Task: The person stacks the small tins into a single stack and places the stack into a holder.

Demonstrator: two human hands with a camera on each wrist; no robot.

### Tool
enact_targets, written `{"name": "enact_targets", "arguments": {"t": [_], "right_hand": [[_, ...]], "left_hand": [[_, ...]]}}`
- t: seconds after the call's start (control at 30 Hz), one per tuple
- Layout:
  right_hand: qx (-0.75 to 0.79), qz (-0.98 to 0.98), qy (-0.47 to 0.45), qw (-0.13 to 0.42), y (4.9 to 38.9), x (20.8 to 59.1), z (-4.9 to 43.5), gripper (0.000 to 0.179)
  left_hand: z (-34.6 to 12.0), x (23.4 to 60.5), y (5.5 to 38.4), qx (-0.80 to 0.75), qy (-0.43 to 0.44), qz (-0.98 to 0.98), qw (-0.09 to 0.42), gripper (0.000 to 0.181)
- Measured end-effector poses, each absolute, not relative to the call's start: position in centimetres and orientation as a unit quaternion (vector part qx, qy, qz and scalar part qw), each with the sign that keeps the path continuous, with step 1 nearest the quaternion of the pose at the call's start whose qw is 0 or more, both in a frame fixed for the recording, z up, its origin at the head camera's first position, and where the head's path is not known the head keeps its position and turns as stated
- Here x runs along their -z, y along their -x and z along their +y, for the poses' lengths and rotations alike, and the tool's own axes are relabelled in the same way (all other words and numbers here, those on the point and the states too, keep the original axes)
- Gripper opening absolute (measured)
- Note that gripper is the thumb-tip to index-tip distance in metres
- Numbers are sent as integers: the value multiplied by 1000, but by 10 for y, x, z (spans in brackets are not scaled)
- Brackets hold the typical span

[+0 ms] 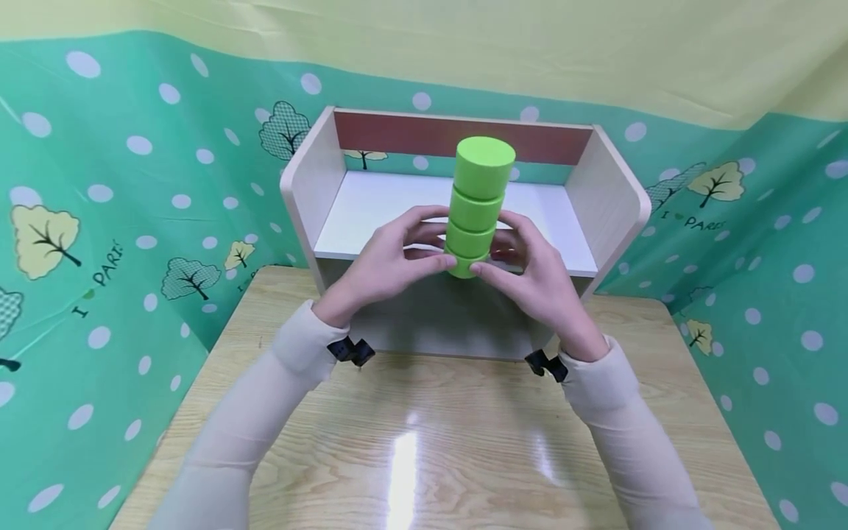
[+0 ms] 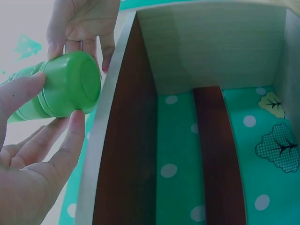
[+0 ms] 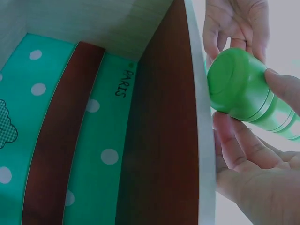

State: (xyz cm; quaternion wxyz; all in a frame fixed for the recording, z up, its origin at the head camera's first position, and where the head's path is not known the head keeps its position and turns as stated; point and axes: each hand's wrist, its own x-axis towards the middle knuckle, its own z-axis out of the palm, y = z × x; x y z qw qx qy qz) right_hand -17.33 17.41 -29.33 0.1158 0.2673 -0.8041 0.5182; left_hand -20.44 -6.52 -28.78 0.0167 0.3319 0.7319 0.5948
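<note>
A tall green cylinder [image 1: 473,213], made of several ringed sections with a flat top, is held up at the shelf's front edge, leaning slightly in the head view. My left hand [image 1: 397,258] grips its lower part from the left, thumb at the front and fingers behind. From the other side my right hand [image 1: 530,272] grips the same lower part, its thumb near the left one. Both wrist views show the round base of the green cylinder [image 2: 77,84] [image 3: 239,84] just beside the board's edge, with fingertips against it.
A small whitish shelf unit [image 1: 311,177] with side walls and a reddish-brown back strip [image 1: 397,132] stands on the wooden table [image 1: 464,442]. Its upper board [image 1: 377,195] lies behind the hands; a lower space is below. A patterned green curtain [image 1: 132,221] surrounds the table.
</note>
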Motion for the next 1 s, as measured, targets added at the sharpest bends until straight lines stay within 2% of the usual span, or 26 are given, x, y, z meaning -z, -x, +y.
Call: {"name": "enact_targets", "arguments": {"t": [0.37, 1.0], "right_hand": [[-504, -816, -262, 111, 192, 290, 172, 71], [-463, -848, -240, 97, 205, 286, 171, 74]], "left_hand": [[-68, 283, 224, -572, -332, 750, 28, 62], [-64, 282, 238, -563, -314, 764, 38, 62]]}}
